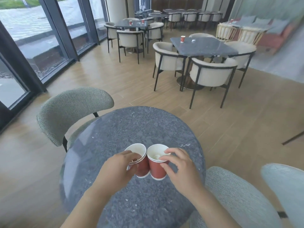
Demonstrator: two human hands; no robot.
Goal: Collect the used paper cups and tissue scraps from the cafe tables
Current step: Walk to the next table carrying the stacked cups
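Observation:
Two stacks of red paper cups with white insides stand side by side, rims touching, on a round grey stone table (131, 129). My left hand (118, 168) grips the left cup stack (141, 165) at its rim. My right hand (179, 168) grips the right cup stack (156, 168), thumb on the rim; a white tissue scrap (155, 156) lies inside it. Farther off, a red cup (182, 39) and a small tissue scrap (193, 40) sit on a square dark table (205, 46). Two more red cups, one (130, 22) and another (142, 21), stand on a far table.
A green upholstered chair (70, 112) stands at the table's left, and pale blue chairs (238, 195) at its right. Cream armchairs (212, 73) ring the square tables. Glass walls with dark frames (21, 63) run along the left. Wooden floor (123, 79) lies between the tables.

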